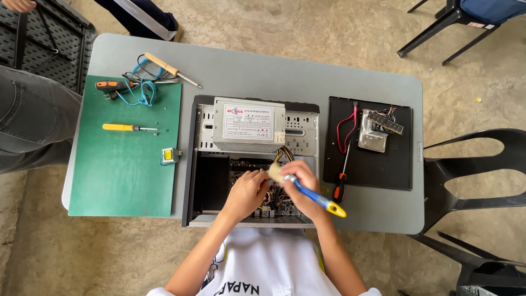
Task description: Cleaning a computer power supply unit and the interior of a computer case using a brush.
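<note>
An open computer case (198, 164) lies on the grey table (246, 66), with a grey power supply box (249, 125) resting across its top. My right hand (301, 186) grips a paintbrush with a blue and yellow handle (320, 200); its pale bristles (274, 172) point left over the circuit board. My left hand (246, 192) reaches into the case beside the bristles, fingers curled among the wires and board. Whether it holds anything is hidden.
A green mat (126, 175) on the left carries a yellow screwdriver (126, 127), a soldering iron (170, 69), a blue coiled cable and a small transformer (170, 155). The black side panel (378, 164) on the right holds a hard drive, memory stick, red cable and screwdriver (341, 181). Black chairs stand right; another person's legs are at left.
</note>
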